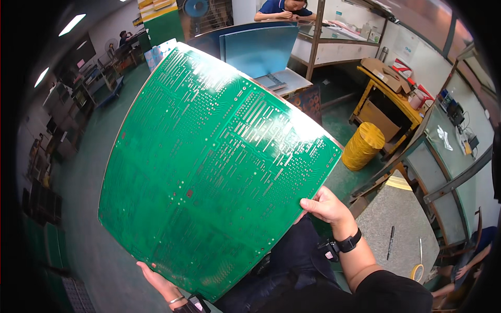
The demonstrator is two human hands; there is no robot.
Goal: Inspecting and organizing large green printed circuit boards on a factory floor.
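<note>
A large green circuit board panel (209, 167) fills the middle of the head view, tilted, with rows of bare metal pads and light glaring off its far edge. My right hand (324, 206) grips its right edge, thumb on the face and fingers behind. At the lower left edge, my left hand (159, 284) holds the panel from below; most of its fingers are hidden behind the board. Both wrists carry black straps, and a metal bangle (177, 299) is on the left one.
A grey worktop (399, 224) at right holds a black pen (391, 242) and a tape roll (417, 272). Beyond stand a yellow drum (364, 146), a yellow table (373, 78) and blue sheets (261, 49). One person (284, 9) sits at the far bench, another (477, 261) at lower right.
</note>
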